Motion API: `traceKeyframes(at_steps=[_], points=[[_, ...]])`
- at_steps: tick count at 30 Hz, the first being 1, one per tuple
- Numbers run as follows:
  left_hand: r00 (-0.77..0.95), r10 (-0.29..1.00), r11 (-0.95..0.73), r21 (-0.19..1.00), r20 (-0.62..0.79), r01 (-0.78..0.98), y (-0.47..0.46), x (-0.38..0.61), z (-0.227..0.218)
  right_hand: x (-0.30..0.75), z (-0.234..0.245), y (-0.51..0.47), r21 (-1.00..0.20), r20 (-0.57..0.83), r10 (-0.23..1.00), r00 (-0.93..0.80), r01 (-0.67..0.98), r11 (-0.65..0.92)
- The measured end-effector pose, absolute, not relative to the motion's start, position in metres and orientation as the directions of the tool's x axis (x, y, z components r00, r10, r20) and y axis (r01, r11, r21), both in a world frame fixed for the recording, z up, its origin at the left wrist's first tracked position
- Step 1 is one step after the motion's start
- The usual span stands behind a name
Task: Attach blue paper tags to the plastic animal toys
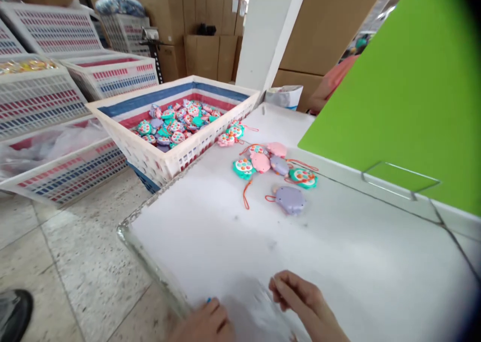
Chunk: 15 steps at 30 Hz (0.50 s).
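At the table's near edge, my right hand (300,302) has its fingers pinched at the edge of a clear plastic bag (259,304). The bag is thin and blurred, and its lower part runs out of the picture. To its left, my left hand (212,322) is closed, with a small blue bit (209,300) showing at its fingertips; what that belongs to is hidden. Farther up the table lie several turtle-shaped toys with cord loops, among them a purple one (290,200), a pink one (260,162) and a green one (243,168).
A white basket (165,164) full of similar toys stands against the table's (188,232) far left edge. More baskets (75,166) are stacked on the floor at left. A green panel (406,111) with a wire handle (398,179) borders the right. A person's sleeve (336,74) shows behind it.
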<state>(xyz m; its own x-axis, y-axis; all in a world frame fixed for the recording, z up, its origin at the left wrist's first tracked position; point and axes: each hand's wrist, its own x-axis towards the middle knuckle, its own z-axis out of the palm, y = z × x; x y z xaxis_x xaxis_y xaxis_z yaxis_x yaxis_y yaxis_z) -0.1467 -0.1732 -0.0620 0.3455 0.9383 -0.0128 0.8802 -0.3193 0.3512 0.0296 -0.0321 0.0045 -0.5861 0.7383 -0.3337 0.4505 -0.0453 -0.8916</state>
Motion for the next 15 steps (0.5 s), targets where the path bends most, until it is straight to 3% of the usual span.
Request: traceKeyframes(at_steps=[4,8,15], points=[[0.2,0.975,-0.127,0.484,-0.101,0.866,-0.176,-0.154,-0.032,0.021,-0.003,-0.067,-0.849,-0.276,0.635,-0.722,0.493,0.19],[0.214,0.96,-0.106,0.47,-0.182,0.876,-0.184,-0.157,-0.02,0.009,-0.019,-0.097,-0.814,-0.121,0.517,-0.847,0.383,0.436],[0.225,0.949,-0.074,0.536,-0.222,0.841,-0.178,-0.156,-0.015,-0.005,-0.029,-0.108,-0.803,0.051,0.552,-0.832,0.295,0.518]])
